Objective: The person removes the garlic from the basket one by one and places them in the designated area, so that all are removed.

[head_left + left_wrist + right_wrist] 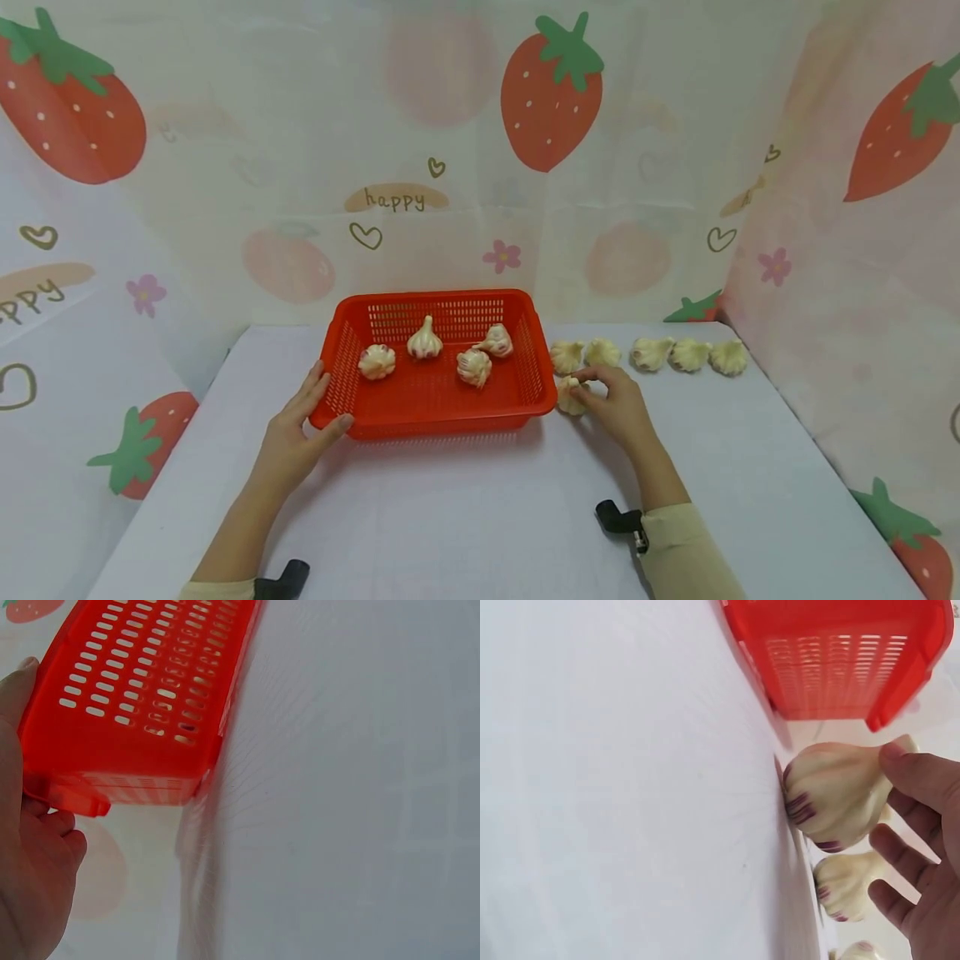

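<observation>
A red plastic basket (442, 421) with slotted walls stands on the table, several garlic bulbs (424, 340) lying inside it. At its left end my left hand (292, 437) grips the rim; in the left wrist view the thumb is on the outer wall and the other fingers curl under the lip. Just off the basket's right end, my right hand (617, 407) pinches a pale garlic bulb (836, 795) by its neck between thumb and fingers. The bulb's purple-streaked base is right at the tabletop in the right wrist view.
Behind the right hand, two more garlic bulbs (602, 352) sit close to the basket. Three others (688, 356) form a row farther right, near the back of the white-covered table (465, 525). A strawberry-print curtain (465, 167) hangs behind and at both sides.
</observation>
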`<move>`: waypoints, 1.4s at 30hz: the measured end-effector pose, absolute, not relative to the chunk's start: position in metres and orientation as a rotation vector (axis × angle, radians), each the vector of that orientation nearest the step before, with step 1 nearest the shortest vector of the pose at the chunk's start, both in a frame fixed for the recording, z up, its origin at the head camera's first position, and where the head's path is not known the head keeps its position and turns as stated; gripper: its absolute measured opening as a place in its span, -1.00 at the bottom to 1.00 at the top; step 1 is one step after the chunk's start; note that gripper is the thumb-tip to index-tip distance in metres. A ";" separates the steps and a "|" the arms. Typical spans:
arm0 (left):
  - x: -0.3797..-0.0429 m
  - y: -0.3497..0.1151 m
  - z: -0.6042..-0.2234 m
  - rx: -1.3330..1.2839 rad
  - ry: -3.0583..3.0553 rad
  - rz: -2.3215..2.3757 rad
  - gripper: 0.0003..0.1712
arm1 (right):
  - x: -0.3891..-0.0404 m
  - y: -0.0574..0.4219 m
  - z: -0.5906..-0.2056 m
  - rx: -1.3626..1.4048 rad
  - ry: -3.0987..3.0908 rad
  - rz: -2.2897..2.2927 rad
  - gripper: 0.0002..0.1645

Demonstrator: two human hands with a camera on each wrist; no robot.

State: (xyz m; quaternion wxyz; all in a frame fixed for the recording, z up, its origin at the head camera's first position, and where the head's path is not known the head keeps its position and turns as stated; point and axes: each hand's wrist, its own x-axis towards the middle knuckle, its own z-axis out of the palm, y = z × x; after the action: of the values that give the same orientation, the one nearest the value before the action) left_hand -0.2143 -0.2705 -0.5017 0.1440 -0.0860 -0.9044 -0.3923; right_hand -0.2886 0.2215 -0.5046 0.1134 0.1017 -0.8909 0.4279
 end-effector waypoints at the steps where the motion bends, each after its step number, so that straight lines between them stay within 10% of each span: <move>1: -0.214 -0.271 -0.502 -0.247 -2.607 -1.132 -0.02 | -0.289 0.222 -0.504 0.296 -2.619 1.258 -0.77; 42: -0.214 -0.269 -0.500 -0.249 -2.620 -1.151 -0.02 | -0.259 0.187 -0.445 0.495 -2.375 1.448 -0.71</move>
State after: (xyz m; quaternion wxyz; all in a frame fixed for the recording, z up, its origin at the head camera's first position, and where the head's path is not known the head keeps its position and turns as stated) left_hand -0.2144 -0.2693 -0.5004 0.1342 -0.0860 -0.9039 -0.3971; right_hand -0.2592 0.1866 -0.4448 0.1572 0.1730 -0.8301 0.5062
